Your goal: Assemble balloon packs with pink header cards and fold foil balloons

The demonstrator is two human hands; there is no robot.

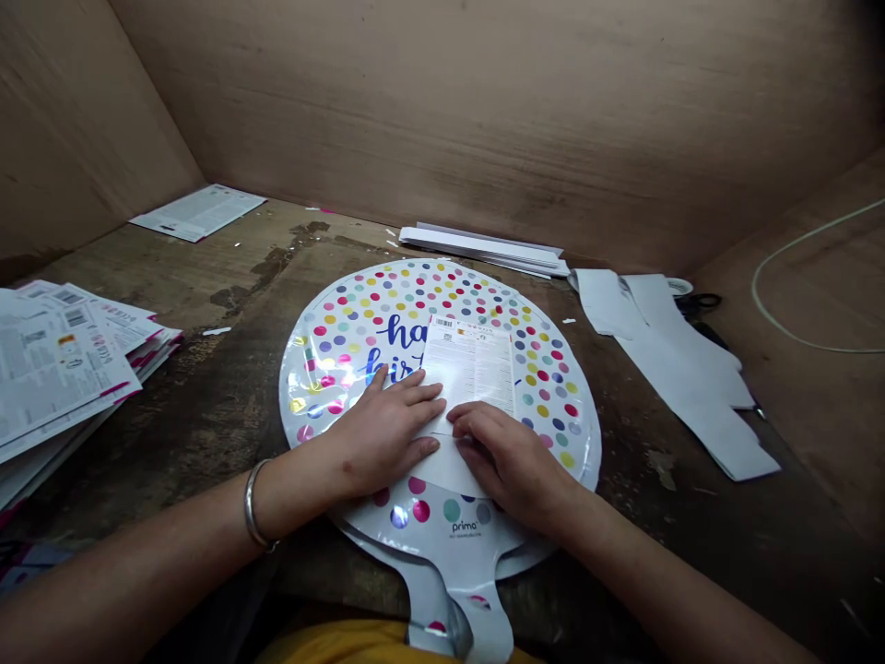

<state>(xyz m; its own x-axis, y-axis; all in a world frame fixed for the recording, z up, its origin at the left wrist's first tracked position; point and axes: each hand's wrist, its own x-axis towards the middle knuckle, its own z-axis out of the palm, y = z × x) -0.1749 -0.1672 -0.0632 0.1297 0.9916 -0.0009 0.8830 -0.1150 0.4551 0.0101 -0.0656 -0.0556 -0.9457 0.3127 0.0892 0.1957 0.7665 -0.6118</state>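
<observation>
Left hand (pixel 387 433) and right hand (pixel 508 461) flat, palms down, just apart, no grip, lying on a folded white paper insert (pixel 470 364) atop a round polka-dot foil balloon (pixel 442 295). Left of the left hand, stacked printed leaflets (pixel 62 369); right of the right hand, white paper strips (pixel 678 369) beside partly hidden scissors (pixel 698 304). Beyond the fingertips, a stack of white sheets (pixel 484 251). Underneath everything, a stained wooden tabletop (pixel 172 267), boxed in by plywood walls (pixel 484 111). Balloon lettering cut off behind paper and hands; small print on the insert too small to read.
</observation>
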